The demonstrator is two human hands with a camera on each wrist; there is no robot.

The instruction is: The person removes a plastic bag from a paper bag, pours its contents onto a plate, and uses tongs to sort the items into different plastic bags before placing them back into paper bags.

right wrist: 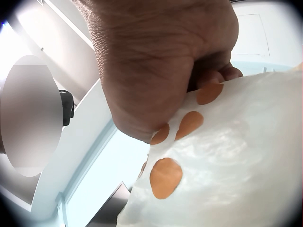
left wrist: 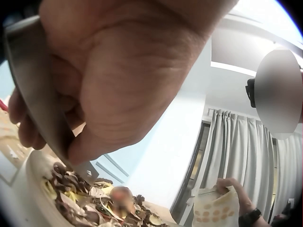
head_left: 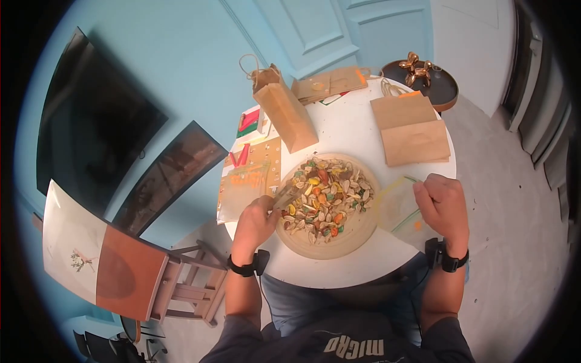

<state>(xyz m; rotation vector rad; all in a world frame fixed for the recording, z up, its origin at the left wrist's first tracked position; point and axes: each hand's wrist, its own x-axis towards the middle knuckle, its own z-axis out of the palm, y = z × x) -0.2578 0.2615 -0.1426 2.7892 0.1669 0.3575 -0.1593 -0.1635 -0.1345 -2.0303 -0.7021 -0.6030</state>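
My left hand (head_left: 257, 224) (left wrist: 123, 71) grips metal tongs (head_left: 289, 195) (left wrist: 40, 90), whose tips point down at the left part of a round tray (head_left: 327, 252). Mixed dried pieces (head_left: 330, 199) (left wrist: 90, 201), brown, pale, orange, yellow and green, cover much of that tray. To the right of it, my right hand (head_left: 445, 206) (right wrist: 156, 61) pinches the upper edge of a translucent bag (head_left: 396, 202) (right wrist: 232, 142) with orange dots. The bag hangs beside the tray's right rim. Its contents cannot be made out.
An upright paper bag (head_left: 287, 115) stands behind the tray. Flat paper bags (head_left: 414, 133) lie at the right, others (head_left: 330, 85) at the back. Red items (head_left: 242, 155) rest on patterned paper at the left. Beyond the round white table stands a dark side table (head_left: 445, 91).
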